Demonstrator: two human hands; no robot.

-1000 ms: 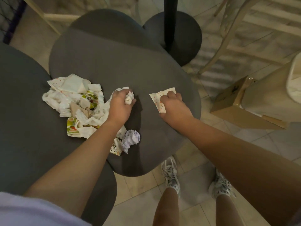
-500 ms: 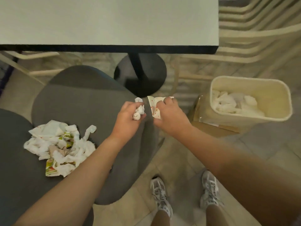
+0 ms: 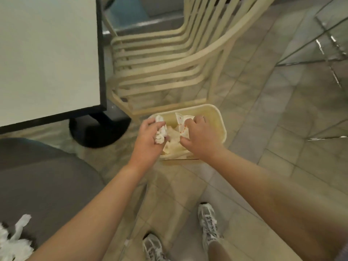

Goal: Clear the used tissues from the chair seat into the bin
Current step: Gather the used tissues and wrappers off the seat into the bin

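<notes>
Both hands are over the cream bin [image 3: 219, 117] on the floor. My left hand [image 3: 148, 138] grips a crumpled white tissue [image 3: 161, 133] above the bin's left side. My right hand [image 3: 199, 137] pinches a flat white tissue with red spots [image 3: 181, 124] over the bin's middle. Several pale tissues [image 3: 172, 142] lie inside the bin, partly hidden by my hands. The grey chair seat [image 3: 49, 183] is at the lower left, with more white tissues [image 3: 13, 242] at the frame's bottom left edge.
A white table with a black edge [image 3: 50, 57] and a black round base [image 3: 98, 132] stands at the upper left. Stacked cream chairs [image 3: 160, 59] sit behind the bin. My feet in grey trainers [image 3: 209, 223] stand on the tiled floor.
Both hands have carried their tissues away from the chair seat and to the right, over the bin. The view has swung right, leaving the tissue pile at the bottom left edge.
</notes>
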